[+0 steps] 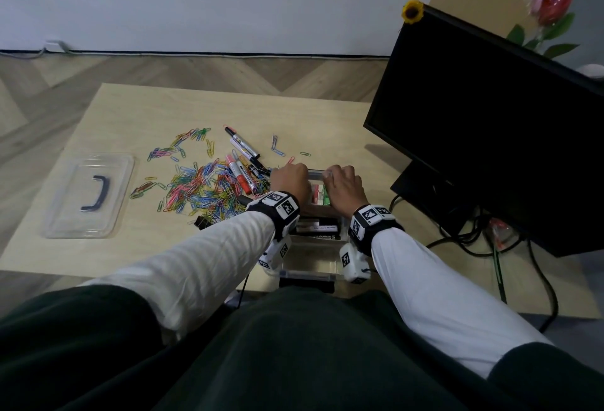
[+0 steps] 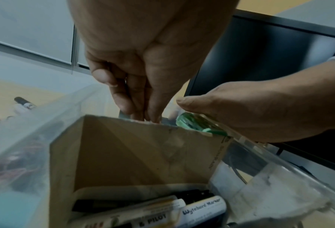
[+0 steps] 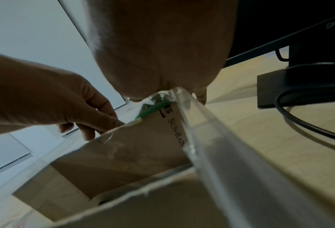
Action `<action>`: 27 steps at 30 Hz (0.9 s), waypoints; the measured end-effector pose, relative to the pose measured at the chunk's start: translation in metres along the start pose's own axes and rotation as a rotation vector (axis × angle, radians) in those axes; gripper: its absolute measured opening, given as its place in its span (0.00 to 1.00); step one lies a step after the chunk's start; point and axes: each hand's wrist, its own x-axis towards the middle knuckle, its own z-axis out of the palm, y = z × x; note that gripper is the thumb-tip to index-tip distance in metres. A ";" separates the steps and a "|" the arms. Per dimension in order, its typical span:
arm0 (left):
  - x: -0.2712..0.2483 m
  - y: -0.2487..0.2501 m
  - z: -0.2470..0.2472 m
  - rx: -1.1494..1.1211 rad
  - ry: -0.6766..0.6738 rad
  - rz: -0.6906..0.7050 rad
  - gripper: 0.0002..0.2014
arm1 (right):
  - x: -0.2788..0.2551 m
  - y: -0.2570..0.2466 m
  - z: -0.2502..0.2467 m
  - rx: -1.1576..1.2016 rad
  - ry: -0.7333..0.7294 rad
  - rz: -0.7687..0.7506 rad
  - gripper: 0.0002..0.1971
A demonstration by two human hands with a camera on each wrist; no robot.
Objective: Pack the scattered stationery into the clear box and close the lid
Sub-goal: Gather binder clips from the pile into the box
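Dark trousers point(image 1: 294, 355); hands point(image 1: 289, 182) at clear box point(image 1: 307, 267).

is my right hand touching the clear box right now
Touching. In the right wrist view the right hand presses onto the far corner of the clear box, its rim meeting the palm; the head view agrees.

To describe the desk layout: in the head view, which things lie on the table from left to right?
Clear lid → paper clips → loose markers → left hand → right hand → monitor.
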 end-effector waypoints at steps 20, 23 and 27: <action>-0.014 -0.089 -0.008 -0.344 0.209 -0.084 0.11 | -0.009 -0.026 -0.002 -0.305 0.166 -0.017 0.27; -0.028 -0.116 0.011 -0.296 0.123 -0.152 0.09 | -0.013 -0.048 0.000 -0.297 0.202 -0.149 0.25; -0.053 -0.139 0.035 -0.158 -0.025 -0.170 0.06 | -0.017 -0.068 0.016 -0.283 0.054 -0.300 0.25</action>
